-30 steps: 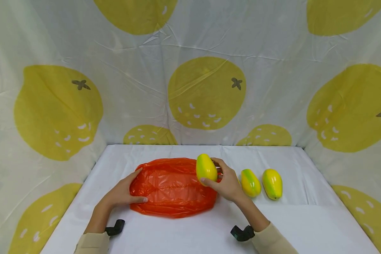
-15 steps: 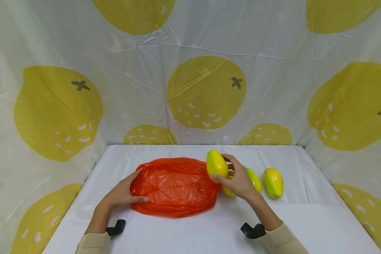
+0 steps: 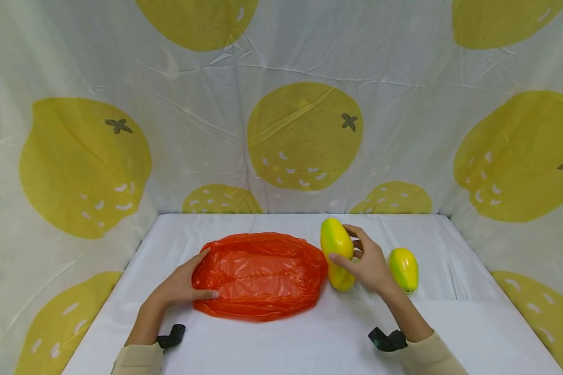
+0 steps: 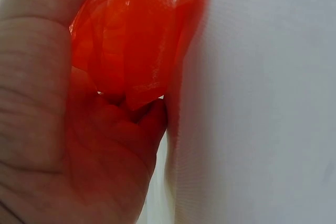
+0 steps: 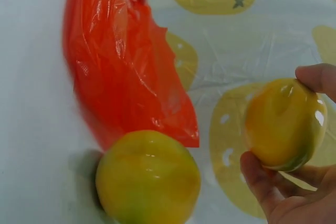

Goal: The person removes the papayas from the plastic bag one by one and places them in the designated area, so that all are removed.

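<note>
A red plastic bag (image 3: 262,276) lies on the table, its mouth spread upward. My left hand (image 3: 184,281) holds its left side, with the thumb over the near rim; in the left wrist view, the palm (image 4: 110,150) lies close against the red film. My right hand (image 3: 368,260) pinches a yellow-green papaya (image 3: 335,239) between thumb and fingers, raised just right of the bag. Another papaya (image 3: 342,279) rests on the table below it, partly covered by the held one. In the right wrist view, the held papaya (image 5: 283,124) is apart from the bag.
One more papaya (image 3: 403,268) lies to the right of my right forearm. White cloth covers the table (image 3: 272,346). A lemon-print curtain (image 3: 305,135) surrounds the back and sides.
My right hand has carried the papaya from above the bag's right part to the right, past its edge. It now hides one of the table papayas. My left hand stays in place.
</note>
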